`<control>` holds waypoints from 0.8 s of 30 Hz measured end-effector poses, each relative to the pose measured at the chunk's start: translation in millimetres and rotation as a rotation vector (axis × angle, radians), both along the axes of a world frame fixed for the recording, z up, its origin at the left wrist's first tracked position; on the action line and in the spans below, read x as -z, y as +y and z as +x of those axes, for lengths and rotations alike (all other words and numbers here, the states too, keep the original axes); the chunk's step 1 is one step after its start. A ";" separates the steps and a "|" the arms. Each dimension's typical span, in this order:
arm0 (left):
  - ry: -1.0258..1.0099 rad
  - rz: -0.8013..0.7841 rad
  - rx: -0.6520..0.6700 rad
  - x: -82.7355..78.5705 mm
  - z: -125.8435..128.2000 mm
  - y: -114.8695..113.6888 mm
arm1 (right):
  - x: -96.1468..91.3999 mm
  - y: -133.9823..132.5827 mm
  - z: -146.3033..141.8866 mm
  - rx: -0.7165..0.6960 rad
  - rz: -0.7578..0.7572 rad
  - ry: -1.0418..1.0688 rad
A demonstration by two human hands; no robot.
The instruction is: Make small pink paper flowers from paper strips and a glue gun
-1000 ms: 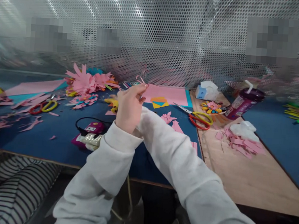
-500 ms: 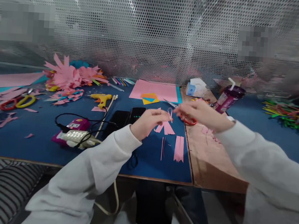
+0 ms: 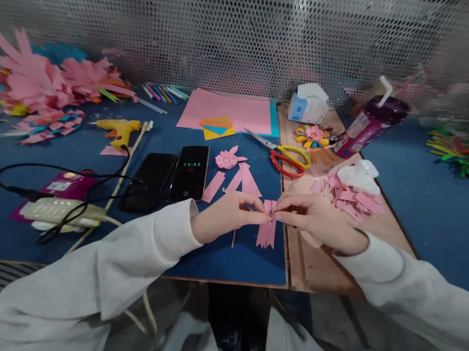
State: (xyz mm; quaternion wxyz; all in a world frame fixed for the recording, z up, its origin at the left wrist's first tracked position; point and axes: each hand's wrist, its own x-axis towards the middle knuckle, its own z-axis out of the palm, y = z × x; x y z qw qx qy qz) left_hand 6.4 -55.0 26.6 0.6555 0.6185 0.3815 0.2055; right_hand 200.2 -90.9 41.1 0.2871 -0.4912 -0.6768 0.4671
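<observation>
My left hand (image 3: 232, 213) and my right hand (image 3: 319, 218) meet low over the table's front, thumbs and fingertips pinched close together. Between them is a thin pink paper strip, mostly hidden by the fingertips. Directly below lie pink paper strips with notched ends (image 3: 265, 237). Beyond my left hand are an upside-down V of pink strips (image 3: 245, 180), a single pink strip (image 3: 214, 187) and a small pink paper flower (image 3: 227, 158). Scissors with red and yellow handles (image 3: 287, 160) rest beyond my fingers, blades partly open.
Left of my hands are phones (image 3: 189, 173), a yellow glue gun (image 3: 121, 131) and a power strip (image 3: 59, 212) with looping cables. Pink sheets (image 3: 230, 110) lie behind. To the right are paper scraps (image 3: 354, 198), a tissue pack (image 3: 308, 103) and a purple cup with straw (image 3: 368, 125).
My hands have come down and nearer, over the notched strips; my right hand has closed in to meet the left at the fingertips. The view has shifted, showing more scraps at right.
</observation>
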 end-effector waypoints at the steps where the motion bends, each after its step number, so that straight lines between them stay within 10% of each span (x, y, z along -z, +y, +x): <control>1: 0.000 0.011 0.011 -0.1 -0.1 0.4 | 1.3 0.5 -0.2 0.006 0.008 0.002; 15: 0.065 0.072 -0.024 -6.1 -1.5 -1.3 | 17.1 -4.5 -5.2 0.102 0.075 0.099; 24: 0.095 -0.109 -0.207 -10.1 -0.9 -3.0 | 21.3 -17.4 -12.2 0.087 0.632 -0.016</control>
